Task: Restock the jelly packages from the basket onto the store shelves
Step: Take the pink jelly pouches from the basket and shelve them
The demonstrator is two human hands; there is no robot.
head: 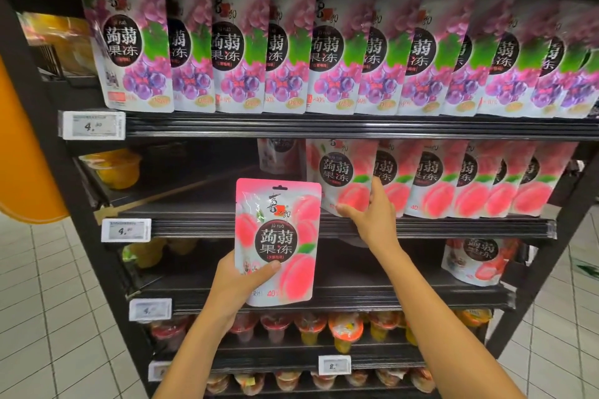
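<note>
In front of the middle shelf (421,227), the left hand (238,285) is gripping a peach jelly pouch (278,236), fingers curled round it; the right hand (372,214) is pinching the leftmost shelved pouch (337,172).

Peach pouch (278,236) half covers left hand (233,288); blurred tag (150,309) perhaps 4.

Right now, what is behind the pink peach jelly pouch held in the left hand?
The black shelf rail passes behind the pink peach jelly pouch. The left hand shows its thumb in front; its fingers behind are covered.
</note>
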